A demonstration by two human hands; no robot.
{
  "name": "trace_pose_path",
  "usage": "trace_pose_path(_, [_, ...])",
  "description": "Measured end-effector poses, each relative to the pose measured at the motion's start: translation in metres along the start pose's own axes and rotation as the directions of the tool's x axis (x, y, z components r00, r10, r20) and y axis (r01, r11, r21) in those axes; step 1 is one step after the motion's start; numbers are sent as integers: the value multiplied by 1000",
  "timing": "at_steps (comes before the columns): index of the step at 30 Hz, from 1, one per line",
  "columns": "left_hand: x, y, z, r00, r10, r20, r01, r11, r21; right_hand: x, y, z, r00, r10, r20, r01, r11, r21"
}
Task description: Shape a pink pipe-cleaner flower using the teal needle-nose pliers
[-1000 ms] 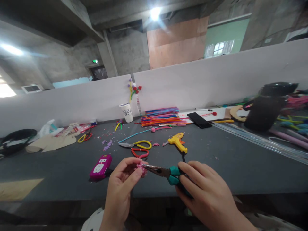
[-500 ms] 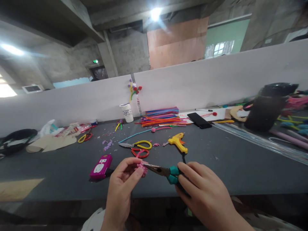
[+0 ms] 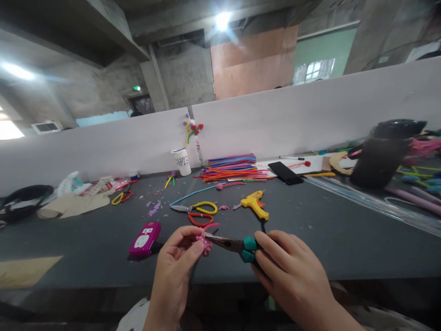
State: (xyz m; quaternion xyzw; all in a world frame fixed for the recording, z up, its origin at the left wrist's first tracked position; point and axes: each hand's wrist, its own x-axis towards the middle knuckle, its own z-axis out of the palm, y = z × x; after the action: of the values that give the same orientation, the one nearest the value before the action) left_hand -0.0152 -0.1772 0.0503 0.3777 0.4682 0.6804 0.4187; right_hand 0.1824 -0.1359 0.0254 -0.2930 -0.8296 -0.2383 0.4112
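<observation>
Between thumb and fingers, my left hand (image 3: pixel 177 271) pinches a small pink pipe-cleaner flower (image 3: pixel 206 244) over the front of the table. A pink stem end sticks out from it to the upper right. My right hand (image 3: pixel 291 271) is closed around the handles of needle-nose pliers (image 3: pixel 227 243) with teal and black grips. The pliers' tips meet the flower right by my left fingertips; whether the jaws clamp a strand is too small to tell. Just beyond lie scissors (image 3: pixel 200 214) with one yellow and one red handle.
A yellow glue gun (image 3: pixel 255 204) lies beyond my right hand, and a magenta device (image 3: pixel 144 240) left of my left hand. Further back are bundled pipe cleaners (image 3: pixel 234 172), a patterned cup (image 3: pixel 181 162) and a phone (image 3: pixel 285 173). A dark jug (image 3: pixel 382 156) stands right.
The free pink stem end has swung to the right, now pointing up and right from the flower. Both hands and the pliers stay almost in place.
</observation>
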Motion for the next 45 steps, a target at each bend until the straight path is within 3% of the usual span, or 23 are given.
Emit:
trace_pose_path(11, [-1,3,0,1000,16,27,-15,999,-33,-1,4,-3,1000,-6,-14,7,1000,8])
trace_pose_path(28, [0,-4,-5,995,57,85,-62,997,55,1,3,-3,999,-16,-32,16,1000,16])
trace_pose_path(45, [1,-5,-6,993,84,79,-88,995,47,1,0,-2,998,52,-20,-51,996,71])
